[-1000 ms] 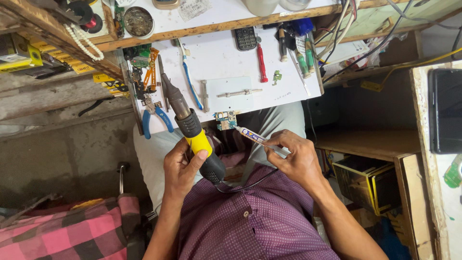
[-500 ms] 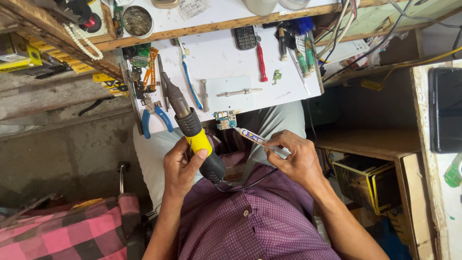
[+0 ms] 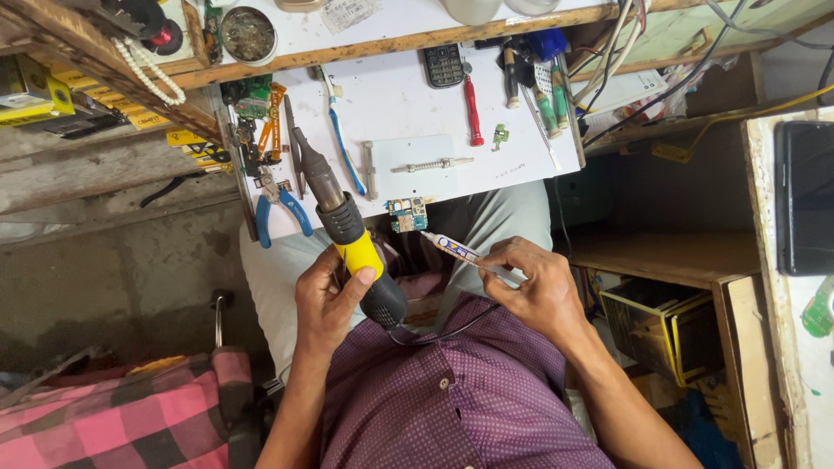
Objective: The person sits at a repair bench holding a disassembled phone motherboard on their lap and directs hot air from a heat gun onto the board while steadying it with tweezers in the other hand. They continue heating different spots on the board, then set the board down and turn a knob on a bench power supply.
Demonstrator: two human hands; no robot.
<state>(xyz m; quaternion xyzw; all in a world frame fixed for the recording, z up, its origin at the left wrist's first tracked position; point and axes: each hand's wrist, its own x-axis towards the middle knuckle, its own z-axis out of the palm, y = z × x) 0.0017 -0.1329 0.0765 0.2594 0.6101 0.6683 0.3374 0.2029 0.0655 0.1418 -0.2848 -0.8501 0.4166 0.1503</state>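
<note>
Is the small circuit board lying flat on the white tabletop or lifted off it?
Flat on the tabletop: the circuit board rests at its near edge, no hand touching it. The pen tip points at it from just beside.

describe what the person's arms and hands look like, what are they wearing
Both hands, the left hand and the right hand, are bare: no gloves, rings or watch visible. The forearms are uncovered. A purple finely dotted button-up shirt covers the torso and upper arms, with short sleeves.

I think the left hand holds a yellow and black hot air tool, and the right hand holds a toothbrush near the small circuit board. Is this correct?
Not quite. The head view shows the right hand holds a slim white pen-shaped tube, not a toothbrush; its tip points at the small circuit board. The left hand does hold the yellow and black hot air tool.
</note>
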